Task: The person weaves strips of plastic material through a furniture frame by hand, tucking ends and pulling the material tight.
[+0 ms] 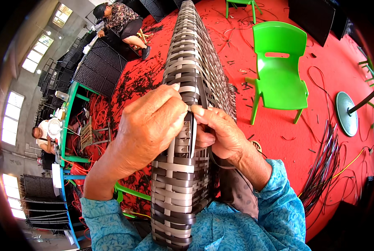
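A long woven panel (173,196) of flat brown and grey strips stands on edge before me, running from my lap to the far top. My left hand (151,121) is closed at its upper edge, the fingers pinching a flat strip. My right hand (222,131) meets it from the other side, thumb and bent fingers pressed on the same strip. The two sets of fingertips nearly touch. Below them a gap in the weave shows a metal-looking frame bar (182,144) and a loose dark strip (192,134). The strip's ends are partly hidden by my fingers.
A green plastic chair (281,81) stands on the red floor to the right. Nearby lie a bundle of loose strips (321,167) and a round stand base (347,113). At left are a green-edged table (69,113), dark woven panels (101,69) and two people working.
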Demonstrator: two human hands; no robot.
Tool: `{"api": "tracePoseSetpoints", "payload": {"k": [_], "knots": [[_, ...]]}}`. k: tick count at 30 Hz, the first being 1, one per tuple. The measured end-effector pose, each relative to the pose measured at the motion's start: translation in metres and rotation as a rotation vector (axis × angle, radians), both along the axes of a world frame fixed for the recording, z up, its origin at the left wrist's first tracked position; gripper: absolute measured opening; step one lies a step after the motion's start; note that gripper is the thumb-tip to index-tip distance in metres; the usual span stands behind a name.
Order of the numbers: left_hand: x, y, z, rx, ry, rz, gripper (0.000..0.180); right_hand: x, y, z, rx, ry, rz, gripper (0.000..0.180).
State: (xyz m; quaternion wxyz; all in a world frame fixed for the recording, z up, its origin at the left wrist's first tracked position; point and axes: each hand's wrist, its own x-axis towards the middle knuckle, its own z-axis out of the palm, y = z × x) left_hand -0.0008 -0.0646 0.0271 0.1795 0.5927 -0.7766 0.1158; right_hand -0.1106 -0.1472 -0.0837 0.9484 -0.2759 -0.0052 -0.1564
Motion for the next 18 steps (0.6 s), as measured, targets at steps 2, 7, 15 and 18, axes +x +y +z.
{"api": "tracePoseSetpoints", "payload": {"k": [2,7,15,18], "knots": [[0.008,0.002,0.008,0.032,-0.011,-0.062,0.015,0.002,0.003,0.002,0.01,-0.019,0.0,0.026],[0.011,0.01,0.006,0.002,0.15,-0.019,0.02,0.003,0.008,0.006,0.084,0.054,-0.064,0.026],[0.008,0.017,-0.014,-0.147,0.054,-0.041,0.024,0.007,0.007,0.002,-0.03,0.019,-0.044,0.029],[0.009,0.019,-0.016,-0.183,0.002,-0.054,0.025,0.007,0.005,-0.001,-0.07,0.024,-0.023,0.03]]}}
